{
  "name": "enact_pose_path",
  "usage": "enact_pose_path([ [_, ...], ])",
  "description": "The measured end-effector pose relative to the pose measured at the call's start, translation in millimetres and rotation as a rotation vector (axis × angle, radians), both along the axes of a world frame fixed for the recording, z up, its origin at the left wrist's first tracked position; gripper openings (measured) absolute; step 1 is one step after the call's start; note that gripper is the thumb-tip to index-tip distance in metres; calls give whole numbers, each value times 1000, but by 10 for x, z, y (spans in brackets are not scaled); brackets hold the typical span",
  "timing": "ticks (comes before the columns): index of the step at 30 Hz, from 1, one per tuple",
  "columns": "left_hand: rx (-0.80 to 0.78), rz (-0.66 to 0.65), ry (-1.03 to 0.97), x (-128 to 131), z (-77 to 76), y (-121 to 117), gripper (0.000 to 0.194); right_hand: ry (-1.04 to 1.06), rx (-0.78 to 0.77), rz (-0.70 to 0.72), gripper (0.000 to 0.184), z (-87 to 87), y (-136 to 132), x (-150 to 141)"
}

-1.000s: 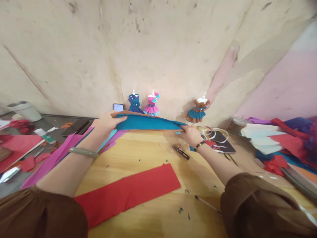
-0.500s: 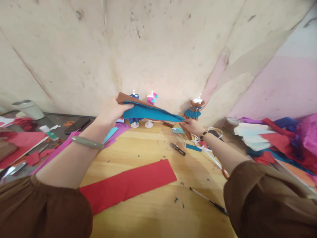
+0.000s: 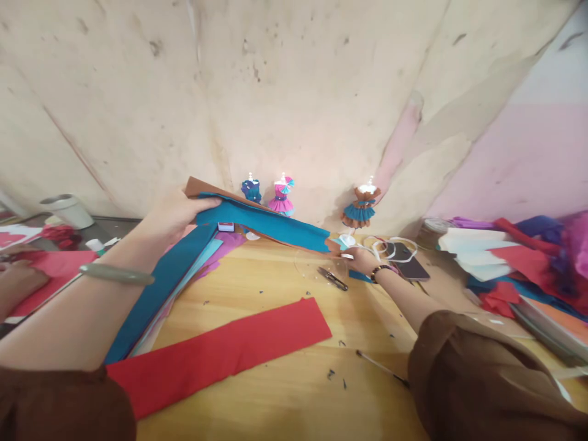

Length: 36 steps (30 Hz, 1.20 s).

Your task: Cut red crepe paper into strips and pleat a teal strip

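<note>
Teal paper strip (image 3: 271, 223) (brown-backed) is pinched at each end by left hand (image 3: 177, 211) and right hand (image 3: 361, 257); three paper dresses (image 3: 281, 196) are counted at the counter's far edge.

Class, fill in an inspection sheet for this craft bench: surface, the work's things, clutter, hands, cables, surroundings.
Surface: wooden table, flecked with dark scraps.
Work's things: teal and brown paper strip, lifted off the table and held at both ends.
Clutter: red paper strip, small scissors, phone, white ribbon loops, paper stacks at right.
Hands: left hand grips the strip's raised end; right hand pinches its lower end.
Cables: nothing seen.
Surroundings: stained wall; three paper dress models along it; another person's hand at far left.
</note>
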State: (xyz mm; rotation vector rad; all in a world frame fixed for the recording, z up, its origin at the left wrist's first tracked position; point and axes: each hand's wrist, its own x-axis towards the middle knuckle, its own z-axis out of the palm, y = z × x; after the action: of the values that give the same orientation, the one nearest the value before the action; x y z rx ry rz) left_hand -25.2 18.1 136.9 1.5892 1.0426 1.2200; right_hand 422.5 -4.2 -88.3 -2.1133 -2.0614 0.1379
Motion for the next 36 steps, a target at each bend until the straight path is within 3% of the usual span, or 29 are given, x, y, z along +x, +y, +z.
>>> enact_pose_path([
  [9, 114, 154, 80, -42, 232, -88, 38, 254, 70, 25, 29, 93, -93, 26],
  [18, 96, 124, 97, 66, 421, -183, 36, 600, 108, 191, 31, 386, -293, -483],
  [22, 95, 187, 82, 113, 507, -197, 34, 721, 155, 7, 25, 341, -261, -465],
  [29, 185, 135, 188, 189, 698, -142, 23, 952, 94, -429, 34, 146, -267, 24],
  [36, 206, 139, 242, 324, 983, -123, 27, 1182, 33, -602, 32, -5, -322, 187],
])
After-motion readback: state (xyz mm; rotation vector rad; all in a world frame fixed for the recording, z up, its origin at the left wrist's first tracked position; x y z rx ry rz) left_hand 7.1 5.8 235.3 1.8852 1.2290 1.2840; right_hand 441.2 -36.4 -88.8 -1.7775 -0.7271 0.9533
